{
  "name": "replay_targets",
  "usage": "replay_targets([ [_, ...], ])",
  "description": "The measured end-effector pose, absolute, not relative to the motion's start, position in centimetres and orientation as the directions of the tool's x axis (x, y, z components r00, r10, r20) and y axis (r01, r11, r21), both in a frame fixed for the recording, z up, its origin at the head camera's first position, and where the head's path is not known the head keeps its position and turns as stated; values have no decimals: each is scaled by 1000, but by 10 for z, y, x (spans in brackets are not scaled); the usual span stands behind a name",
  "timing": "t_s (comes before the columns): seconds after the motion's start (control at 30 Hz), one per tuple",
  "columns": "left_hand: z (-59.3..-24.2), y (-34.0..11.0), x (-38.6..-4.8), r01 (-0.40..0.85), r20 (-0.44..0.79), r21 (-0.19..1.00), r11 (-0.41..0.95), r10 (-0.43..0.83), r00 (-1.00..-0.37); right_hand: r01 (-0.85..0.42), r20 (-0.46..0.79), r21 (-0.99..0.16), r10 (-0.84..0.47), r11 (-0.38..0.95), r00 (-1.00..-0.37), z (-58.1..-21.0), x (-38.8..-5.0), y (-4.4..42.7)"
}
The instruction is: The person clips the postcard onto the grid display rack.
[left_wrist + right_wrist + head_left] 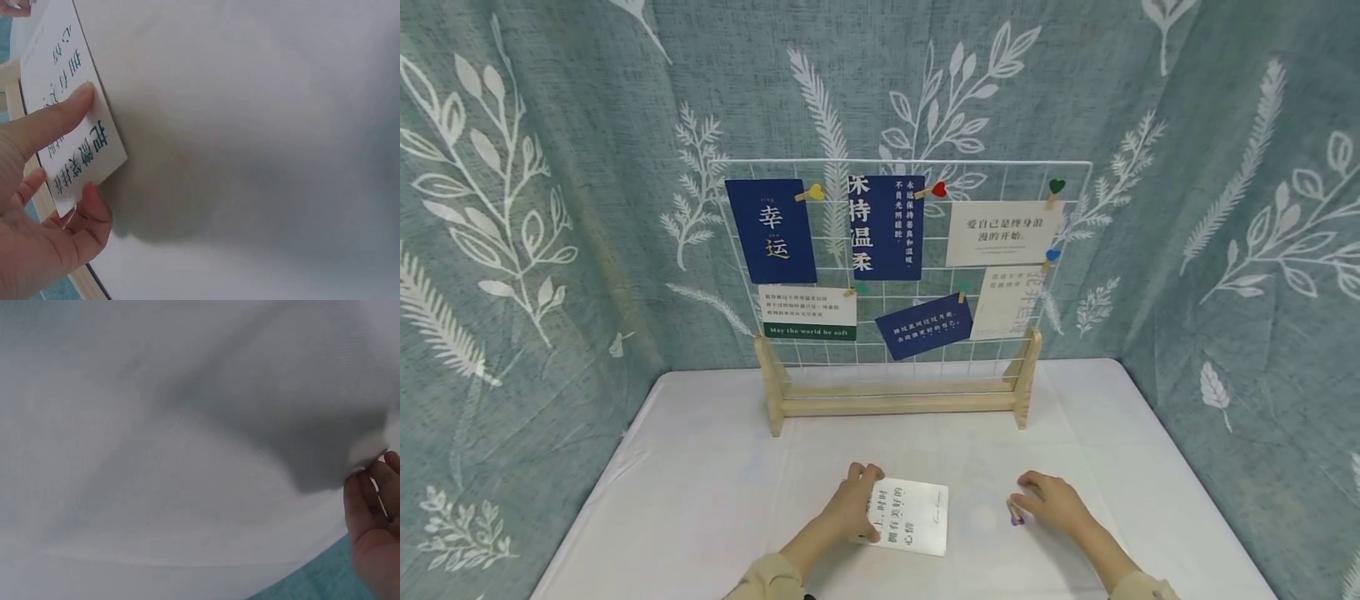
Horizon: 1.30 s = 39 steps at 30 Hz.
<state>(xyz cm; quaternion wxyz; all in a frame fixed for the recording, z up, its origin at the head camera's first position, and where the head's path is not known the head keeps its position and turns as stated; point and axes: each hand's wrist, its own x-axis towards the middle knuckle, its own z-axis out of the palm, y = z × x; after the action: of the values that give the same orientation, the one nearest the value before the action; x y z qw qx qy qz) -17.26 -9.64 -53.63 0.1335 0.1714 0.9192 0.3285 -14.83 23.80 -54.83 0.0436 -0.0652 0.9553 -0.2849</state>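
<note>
A white card (917, 521) with dark printed characters is in my left hand (853, 504), low at the centre of the head view. In the left wrist view, the thumb (78, 103) lies across the card's printed face and the other fingers curl behind its edge. To the right, a small wooden clothespin (1014, 512) with a purple end is at the thumb and fingertips of my right hand (1054, 502), which appear to pinch it. In the right wrist view the fingertips come together, and the clothespin is mostly hidden.
A white wire grid rack (880, 354) on a wooden base (898, 404) stands at the back of the white table (700, 467). Several cards hang on it, including a blue card (771, 233), held by heart clothespins such as a red one (938, 189). Patterned curtains (535, 208) enclose the table.
</note>
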Motion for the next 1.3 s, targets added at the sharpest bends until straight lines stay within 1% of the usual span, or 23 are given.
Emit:
replay_targets([
  [0.2, -537, -105, -171, 186, -150, 724, 664, 415, -898, -58, -80, -533, -119, 844, -990, -546, -147, 231],
  [0.37, -528, -113, -170, 179, -165, 768, 615, 459, -873, -56, -31, -501, -83, 864, -996, -544, -143, 228],
  [0.57, -522, -113, -170, 118, -154, 862, 492, 476, -866, -57, 44, -496, -40, 867, -998, -542, -141, 226],
  [0.73, -521, -110, -170, 69, -135, 926, 370, 498, -857, -17, 20, -520, -8, 854, -1000, -541, -137, 222],
  [0.9, -516, -109, -171, 32, -136, 934, 356, 437, -889, 35, -26, -553, 25, 832, -999, -544, -132, 217],
  [1.0, -511, -109, -175, 3, -142, 933, 359, 378, -915, 54, -43, -554, 35, 831, -998, -544, -132, 215],
  [1.13, -502, -109, -183, -33, -141, 937, 347, 291, -946, 48, -47, -544, 27, 838, -999, -542, -134, 214],
  [1.3, -490, -108, -194, -43, -104, 947, 317, 178, -979, 78, -87, -556, 35, 827, -996, -542, -135, 213],
])
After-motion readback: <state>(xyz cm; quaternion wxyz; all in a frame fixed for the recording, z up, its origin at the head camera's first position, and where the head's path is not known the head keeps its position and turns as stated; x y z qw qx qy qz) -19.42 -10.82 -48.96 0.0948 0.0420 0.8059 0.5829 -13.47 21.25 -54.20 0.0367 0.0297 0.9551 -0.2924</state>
